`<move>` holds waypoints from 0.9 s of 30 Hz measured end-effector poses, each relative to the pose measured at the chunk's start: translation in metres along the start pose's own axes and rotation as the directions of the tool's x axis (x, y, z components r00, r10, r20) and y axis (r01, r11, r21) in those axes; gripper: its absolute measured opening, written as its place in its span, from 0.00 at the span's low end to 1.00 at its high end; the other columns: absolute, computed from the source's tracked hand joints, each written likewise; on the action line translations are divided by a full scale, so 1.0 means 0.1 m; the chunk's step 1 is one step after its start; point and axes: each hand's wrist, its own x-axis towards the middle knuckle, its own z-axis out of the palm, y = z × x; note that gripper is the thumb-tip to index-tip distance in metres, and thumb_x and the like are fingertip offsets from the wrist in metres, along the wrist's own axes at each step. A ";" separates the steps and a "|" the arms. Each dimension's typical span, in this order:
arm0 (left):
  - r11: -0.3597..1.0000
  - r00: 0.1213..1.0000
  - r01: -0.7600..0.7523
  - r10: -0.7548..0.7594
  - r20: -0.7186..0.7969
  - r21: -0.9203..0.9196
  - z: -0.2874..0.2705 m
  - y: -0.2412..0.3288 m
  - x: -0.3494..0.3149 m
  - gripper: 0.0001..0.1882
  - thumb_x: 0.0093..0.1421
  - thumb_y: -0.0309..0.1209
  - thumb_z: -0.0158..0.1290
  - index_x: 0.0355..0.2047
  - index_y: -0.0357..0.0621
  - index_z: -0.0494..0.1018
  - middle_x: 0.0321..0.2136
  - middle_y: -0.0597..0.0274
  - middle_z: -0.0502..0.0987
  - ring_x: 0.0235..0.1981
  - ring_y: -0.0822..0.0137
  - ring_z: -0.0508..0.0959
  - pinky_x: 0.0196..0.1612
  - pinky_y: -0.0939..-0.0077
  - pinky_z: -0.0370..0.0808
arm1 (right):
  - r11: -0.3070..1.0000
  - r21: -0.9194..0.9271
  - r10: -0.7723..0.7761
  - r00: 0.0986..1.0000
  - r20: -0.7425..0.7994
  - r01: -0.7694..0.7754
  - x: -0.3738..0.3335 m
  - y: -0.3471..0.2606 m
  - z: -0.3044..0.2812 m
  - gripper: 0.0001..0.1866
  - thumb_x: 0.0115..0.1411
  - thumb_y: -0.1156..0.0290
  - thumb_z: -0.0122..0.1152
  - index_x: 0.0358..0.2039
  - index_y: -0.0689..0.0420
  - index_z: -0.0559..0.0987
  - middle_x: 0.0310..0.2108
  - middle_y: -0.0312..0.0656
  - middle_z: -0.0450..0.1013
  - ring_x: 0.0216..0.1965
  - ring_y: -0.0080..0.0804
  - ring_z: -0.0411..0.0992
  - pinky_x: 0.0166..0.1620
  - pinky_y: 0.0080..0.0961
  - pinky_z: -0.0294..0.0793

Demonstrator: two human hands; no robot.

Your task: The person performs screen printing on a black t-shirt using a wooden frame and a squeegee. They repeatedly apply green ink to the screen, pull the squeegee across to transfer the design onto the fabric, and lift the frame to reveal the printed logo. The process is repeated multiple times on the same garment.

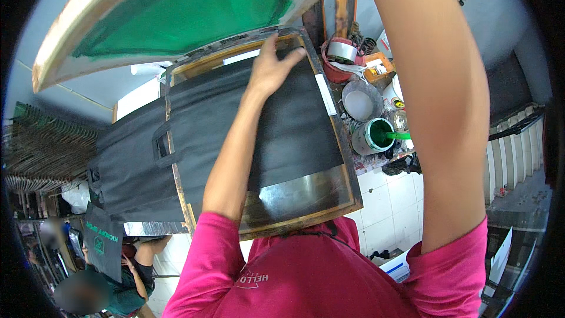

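My left hand [272, 73] reaches to the far end of a black fabric bag [294, 123], fingers and thumb spread, holding nothing. The bag lies flat over a wood-edged printing board [356, 191], its handle [162, 146] stretching off to the left. Above it, a printing screen [194, 15] with green-stained mesh and a pale wooden frame is tilted up. My right arm [444, 94] extends up past the top edge beside the raised screen; the right hand is out of the picture.
At right stand an open tub of green ink [372, 136] with a green stick, a grey bowl [360, 101], a red basin [335, 69] and an orange tray [376, 68]. At lower left a co-worker [120, 294] sits by a printed dark bag [103, 241]. Racks of hanging dark pieces [50, 147] stand left.
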 end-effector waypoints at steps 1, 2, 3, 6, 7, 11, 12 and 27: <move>0.957 0.999 -0.021 0.030 0.027 -0.289 -0.27 0.26 -0.22 0.37 0.65 0.48 0.60 0.62 0.29 0.67 0.55 0.38 0.77 0.56 0.55 0.79 0.61 0.66 0.72 | 0.998 0.032 0.057 0.997 0.058 -0.059 -0.21 -0.09 -0.10 0.14 0.61 0.71 0.59 0.37 0.71 0.84 0.35 0.67 0.79 0.37 0.55 0.81 0.46 0.45 0.78; 0.848 0.992 -0.053 0.106 0.071 -0.528 -0.53 0.38 -0.45 0.26 0.69 0.39 0.55 0.58 0.29 0.70 0.50 0.43 0.80 0.52 0.60 0.81 0.59 0.69 0.74 | 0.991 0.058 0.110 0.987 0.115 -0.117 -0.40 -0.21 -0.20 0.14 0.61 0.70 0.61 0.36 0.71 0.84 0.33 0.66 0.79 0.36 0.53 0.81 0.46 0.45 0.78; 0.810 0.991 -0.099 0.133 0.017 -0.578 -0.79 0.66 -0.78 0.20 0.71 0.34 0.52 0.56 0.30 0.72 0.49 0.45 0.82 0.50 0.59 0.82 0.58 0.67 0.75 | 0.985 0.025 0.169 0.978 0.125 -0.174 -0.60 -0.31 -0.15 0.14 0.62 0.68 0.61 0.36 0.68 0.84 0.32 0.63 0.79 0.33 0.52 0.80 0.43 0.44 0.78; 0.723 0.953 -0.293 0.172 -0.249 -0.626 -1.53 0.56 -2.02 0.23 0.69 0.42 0.53 0.50 0.30 0.73 0.44 0.39 0.82 0.45 0.52 0.84 0.51 0.59 0.79 | 0.998 0.051 -0.026 0.999 0.026 0.024 -1.26 -0.63 0.35 0.12 0.65 0.62 0.61 0.34 0.58 0.80 0.26 0.53 0.76 0.24 0.52 0.75 0.30 0.41 0.73; 0.628 0.940 -0.340 0.213 -0.265 -0.700 -1.60 0.56 -2.35 0.22 0.69 0.42 0.55 0.48 0.30 0.74 0.42 0.39 0.82 0.42 0.52 0.85 0.48 0.59 0.81 | 0.997 0.081 0.003 0.996 0.087 -0.010 -1.60 -0.78 0.31 0.11 0.64 0.63 0.61 0.35 0.58 0.78 0.23 0.50 0.74 0.24 0.51 0.75 0.31 0.43 0.73; 0.445 0.882 0.437 -0.384 0.274 -0.782 -1.35 0.13 -3.50 0.17 0.69 0.35 0.54 0.45 0.29 0.77 0.36 0.39 0.84 0.31 0.54 0.86 0.40 0.63 0.84 | 0.939 0.261 0.151 0.953 0.264 -0.222 -2.78 -1.13 0.54 0.09 0.64 0.69 0.62 0.41 0.59 0.78 0.37 0.49 0.79 0.37 0.48 0.79 0.38 0.41 0.78; 0.348 0.820 0.513 -0.467 0.330 -0.785 -1.24 0.06 -3.59 0.16 0.68 0.33 0.54 0.46 0.29 0.77 0.39 0.38 0.83 0.34 0.54 0.86 0.41 0.62 0.84 | 0.938 0.290 0.123 0.963 0.238 -0.192 -3.04 -1.15 0.73 0.08 0.65 0.68 0.59 0.40 0.59 0.76 0.37 0.50 0.79 0.39 0.47 0.79 0.38 0.42 0.79; 0.011 0.660 0.580 -0.593 0.461 -0.815 -0.95 -0.25 -3.85 0.25 0.74 0.40 0.47 0.53 0.24 0.69 0.53 0.33 0.76 0.58 0.46 0.78 0.61 0.53 0.77 | 0.990 0.102 0.043 0.903 0.429 -0.095 -3.85 -1.39 1.45 0.15 0.53 0.71 0.65 0.41 0.61 0.78 0.39 0.46 0.79 0.41 0.43 0.79 0.42 0.37 0.80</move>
